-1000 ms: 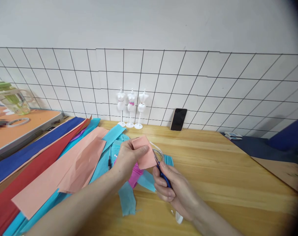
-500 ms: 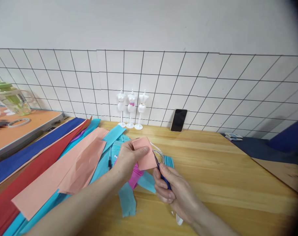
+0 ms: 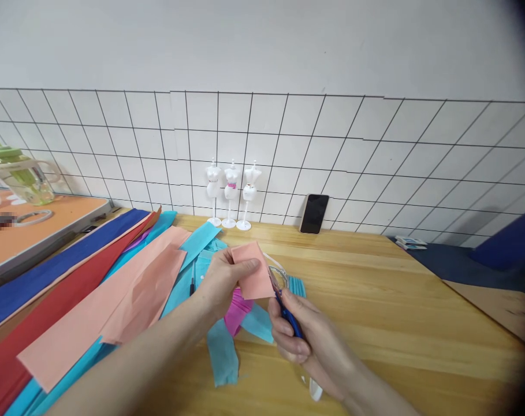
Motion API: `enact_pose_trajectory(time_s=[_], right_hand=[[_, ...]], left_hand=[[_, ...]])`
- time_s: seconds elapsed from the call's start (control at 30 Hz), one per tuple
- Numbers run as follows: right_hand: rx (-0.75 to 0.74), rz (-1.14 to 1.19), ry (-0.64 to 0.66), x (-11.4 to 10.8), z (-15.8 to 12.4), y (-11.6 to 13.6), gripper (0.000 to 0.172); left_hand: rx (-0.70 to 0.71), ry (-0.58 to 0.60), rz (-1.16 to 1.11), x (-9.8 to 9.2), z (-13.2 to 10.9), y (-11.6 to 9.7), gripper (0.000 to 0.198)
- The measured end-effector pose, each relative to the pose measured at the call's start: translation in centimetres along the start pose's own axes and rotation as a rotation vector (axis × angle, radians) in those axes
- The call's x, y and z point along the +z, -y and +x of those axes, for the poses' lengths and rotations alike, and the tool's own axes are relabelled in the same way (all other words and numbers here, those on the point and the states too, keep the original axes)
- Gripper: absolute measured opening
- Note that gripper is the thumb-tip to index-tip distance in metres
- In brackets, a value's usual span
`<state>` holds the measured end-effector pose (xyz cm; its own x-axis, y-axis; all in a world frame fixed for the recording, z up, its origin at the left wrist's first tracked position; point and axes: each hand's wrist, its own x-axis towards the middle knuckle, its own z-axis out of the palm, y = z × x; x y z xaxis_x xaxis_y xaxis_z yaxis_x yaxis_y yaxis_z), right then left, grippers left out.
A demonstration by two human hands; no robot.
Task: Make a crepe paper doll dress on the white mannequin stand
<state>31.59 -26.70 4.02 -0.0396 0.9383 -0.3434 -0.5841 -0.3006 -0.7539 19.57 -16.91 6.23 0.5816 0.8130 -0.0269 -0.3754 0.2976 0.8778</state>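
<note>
My left hand point(image 3: 226, 277) pinches a small folded piece of pink crepe paper point(image 3: 254, 280), thumb on top and fingers behind it. Wrapped round the blue handles of a pair of scissors point(image 3: 289, 316) is my right hand point(image 3: 301, 326). The scissor blades lie along the right edge of the pink piece; whether they are parted is hard to make out. Under the hands lie a pleated magenta piece point(image 3: 237, 312), blue strips point(image 3: 223, 353), a pleated teal piece point(image 3: 297, 285) and a loop of white and silvery cord or wire point(image 3: 279, 271).
Long crepe paper sheets, pink point(image 3: 101, 312), red point(image 3: 49, 323) and dark blue point(image 3: 67, 263), cover the left side. Three white mini dress forms point(image 3: 231, 193) and a phone point(image 3: 315, 214) stand by the wall. A bottle point(image 3: 26, 176) stands on an orange surface. A pen point(image 3: 192, 283) lies near my left wrist.
Both hands keep their grip, with the pink piece shifted very slightly left. The scissor blades have changed angle slightly at its right edge.
</note>
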Motion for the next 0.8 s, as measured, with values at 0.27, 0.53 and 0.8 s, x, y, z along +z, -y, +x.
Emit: enact_pose_trajectory(time_s=[0.27, 0.53, 0.8], right_hand=[[0.052, 0.028, 0.037, -0.19, 0.02, 0.09, 0.041], [0.047, 0.003, 0.039, -0.16, -0.16, 0.54, 0.041], [0.069, 0.004, 0.036, -0.39, -0.08, 0.41, 0.04]], left_hand=[[-0.022, 0.061, -0.001, -0.57, 0.38, 0.13, 0.017], [0.017, 0.085, 0.059, -0.71, 0.43, 0.15, 0.017], [-0.007, 0.054, 0.043, -0.87, 0.52, 0.23, 0.018]])
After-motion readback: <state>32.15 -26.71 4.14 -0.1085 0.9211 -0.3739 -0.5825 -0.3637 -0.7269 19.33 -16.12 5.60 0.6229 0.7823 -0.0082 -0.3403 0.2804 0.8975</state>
